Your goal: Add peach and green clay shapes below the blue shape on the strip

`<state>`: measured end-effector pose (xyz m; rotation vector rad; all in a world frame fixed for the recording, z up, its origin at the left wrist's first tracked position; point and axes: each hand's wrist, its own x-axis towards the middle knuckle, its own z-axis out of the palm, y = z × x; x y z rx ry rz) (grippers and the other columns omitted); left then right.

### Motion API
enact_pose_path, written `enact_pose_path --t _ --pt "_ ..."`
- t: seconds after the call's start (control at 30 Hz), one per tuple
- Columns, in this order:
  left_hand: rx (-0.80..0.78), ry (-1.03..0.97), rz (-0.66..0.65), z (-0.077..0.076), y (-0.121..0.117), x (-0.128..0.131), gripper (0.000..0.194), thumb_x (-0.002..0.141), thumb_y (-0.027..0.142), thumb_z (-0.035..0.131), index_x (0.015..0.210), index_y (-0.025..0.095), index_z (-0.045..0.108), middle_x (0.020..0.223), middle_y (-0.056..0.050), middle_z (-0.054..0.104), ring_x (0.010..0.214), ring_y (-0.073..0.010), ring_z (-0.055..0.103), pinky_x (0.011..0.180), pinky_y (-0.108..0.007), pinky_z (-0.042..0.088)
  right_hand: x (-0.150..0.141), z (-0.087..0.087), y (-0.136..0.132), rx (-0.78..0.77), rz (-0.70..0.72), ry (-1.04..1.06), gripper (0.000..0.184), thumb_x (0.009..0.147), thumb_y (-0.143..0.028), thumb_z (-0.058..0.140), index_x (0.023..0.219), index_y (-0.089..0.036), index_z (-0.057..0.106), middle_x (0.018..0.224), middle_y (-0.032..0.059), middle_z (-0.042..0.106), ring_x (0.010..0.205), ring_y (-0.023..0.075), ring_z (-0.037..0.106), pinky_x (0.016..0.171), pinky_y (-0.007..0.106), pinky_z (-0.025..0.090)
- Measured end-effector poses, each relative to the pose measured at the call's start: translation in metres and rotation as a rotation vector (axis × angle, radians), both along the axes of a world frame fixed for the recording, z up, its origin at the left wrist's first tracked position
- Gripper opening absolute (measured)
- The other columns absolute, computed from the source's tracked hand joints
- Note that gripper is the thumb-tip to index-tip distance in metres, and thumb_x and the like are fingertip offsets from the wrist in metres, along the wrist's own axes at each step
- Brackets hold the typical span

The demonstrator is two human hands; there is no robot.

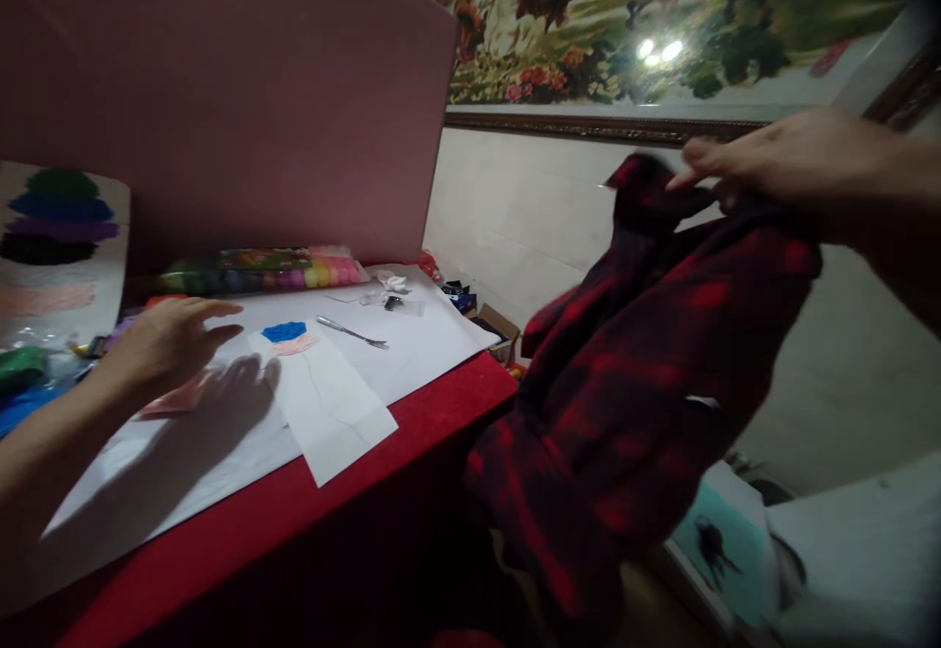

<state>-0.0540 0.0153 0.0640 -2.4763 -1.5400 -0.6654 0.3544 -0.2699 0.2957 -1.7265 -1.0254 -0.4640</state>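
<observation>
My right hand (771,163) grips a red and black plaid shirt (654,364) near its collar, and the shirt hangs down beside the table. Slightly blurred, my left hand (173,339) hovers over the white sheet (221,472) with its fingers spread and nothing in them. Just below it lies a flat pink piece (176,398) whose kind I cannot make out. To its right is a white paper strip (330,418) bearing patches of blue and peach colouring (285,336). Beyond the strip rests a thin metal tool (351,330) with a forked tip.
A pack of coloured clay-like pieces (294,271) lies along the pink panel (221,89). At far left stands a card with colour swatches (59,236), near plastic bags (36,373). The red tablecloth (412,423) marks the table edge. A small box (492,324) sits by the wall, below a framed horse picture (588,30).
</observation>
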Motion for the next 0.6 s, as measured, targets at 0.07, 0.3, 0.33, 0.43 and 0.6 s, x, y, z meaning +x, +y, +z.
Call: enact_pose_path --t 0.07,0.3,0.33,0.43,0.6 --pt "-0.001 -0.013 -0.008 -0.001 -0.001 -0.001 0.041 0.087 0.039 0.036 0.108 0.016 0.063 0.094 -0.004 0.067 0.076 -0.0155 0.053 0.070 -0.019 0.035 -0.005 0.005 -0.001 -0.177 -0.203 -0.150 0.080 0.057 -0.036 -0.013 0.035 0.013 0.045 0.091 0.0183 0.060 0.077 0.0184 0.059 0.040 0.033 0.019" --pt "0.078 -0.136 -0.147 0.001 -0.003 0.000 0.034 0.085 0.046 0.039 0.094 0.023 0.063 0.079 0.007 0.064 0.075 -0.0126 0.048 0.073 -0.018 0.033 -0.035 0.008 0.018 -0.312 -0.201 -0.440 0.050 0.077 -0.052 0.057 0.091 -0.006 0.073 0.078 0.0080 0.069 0.071 0.0090 0.061 0.050 0.019 0.035" --pt "0.108 -0.143 -0.170 0.005 -0.007 0.004 0.037 0.086 0.047 0.037 0.094 0.022 0.063 0.081 0.007 0.064 0.077 -0.0120 0.048 0.075 -0.019 0.033 -0.039 0.008 0.021 -0.309 -0.202 -0.457 0.052 0.077 -0.053 0.057 0.090 -0.006 0.073 0.074 0.0058 0.067 0.068 0.0079 0.059 0.051 0.020 0.035" --pt "0.163 -0.187 -0.252 0.026 -0.037 0.025 0.044 0.087 0.050 0.034 0.087 0.018 0.064 0.088 0.005 0.065 0.086 -0.0119 0.049 0.082 -0.023 0.035 -0.053 0.012 0.031 -0.304 -0.170 -0.531 0.058 0.070 -0.062 0.058 0.083 -0.008 0.074 0.069 0.0022 0.064 0.067 0.0088 0.058 0.053 0.022 0.034" --pt "-0.173 -0.491 -0.602 0.070 -0.129 0.092 0.031 0.077 0.043 0.058 0.082 0.014 0.066 0.077 -0.001 0.068 0.067 -0.0107 0.056 0.065 -0.023 0.043 -0.079 0.021 0.037 -0.256 -0.084 -0.561 0.069 0.065 -0.066 0.053 0.086 -0.004 0.074 0.075 0.0050 0.065 0.077 0.0158 0.062 0.052 0.023 0.031"
